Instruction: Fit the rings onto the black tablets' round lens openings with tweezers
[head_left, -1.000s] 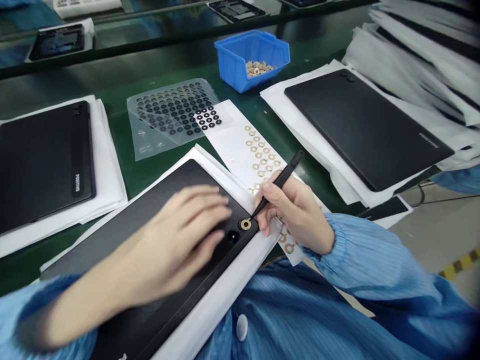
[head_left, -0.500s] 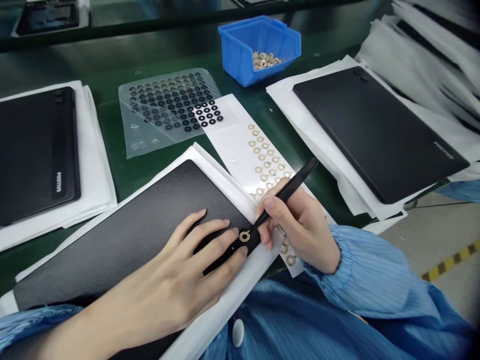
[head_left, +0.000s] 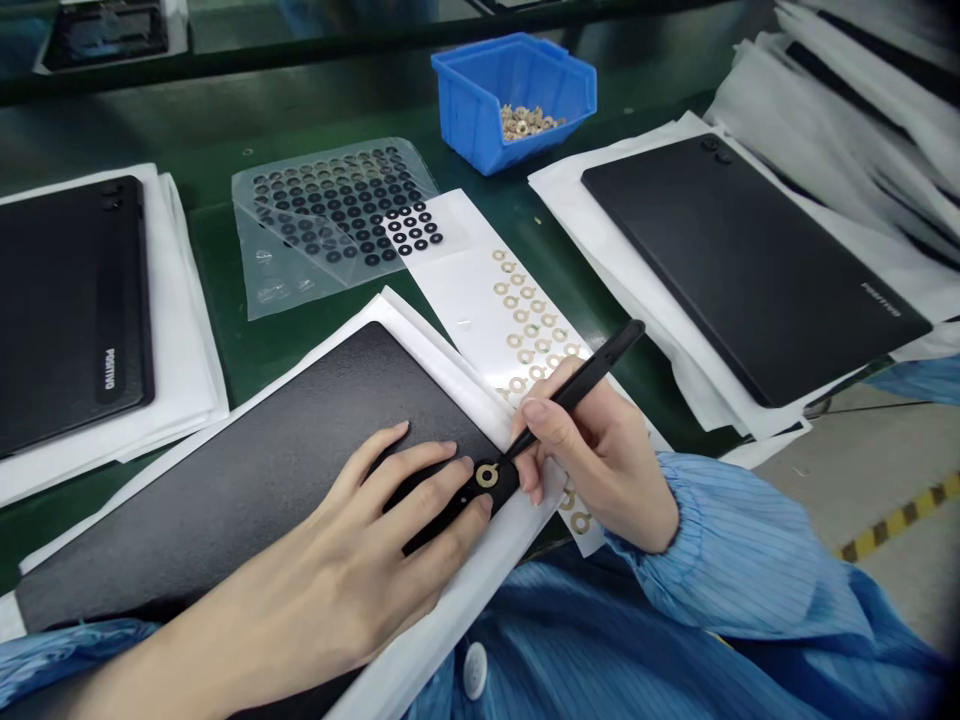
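Note:
A black tablet back cover [head_left: 247, 480] lies at a slant in front of me on white wrapping [head_left: 442, 640]. My left hand [head_left: 375, 540] rests on it with fingers spread, the fingertips close to the camera corner. Between those fingertips and the tool sits a small gold ring sticker [head_left: 487, 475] on the camera spot. My right hand [head_left: 592, 440] grips black tweezers [head_left: 592, 372] like a pen, their tip touching or just beside the ring's edge. Under the right hand runs a white sheet [head_left: 450, 270] with several gold ring stickers [head_left: 527, 310].
A blue bin [head_left: 472, 125] with small gold pieces [head_left: 525, 122] stands at the back. Near it lies a clear sheet of black rings [head_left: 337, 215]. Black tablets on white wrapping flank me, at left [head_left: 67, 310] and right [head_left: 750, 270]. Wrapped pieces [head_left: 840, 150] pile up at the far right.
The tweezers' rear end has tipped slightly to the right while their tip stays at the gold ring. My left hand holds its place on the cover. The whole view has shifted slightly.

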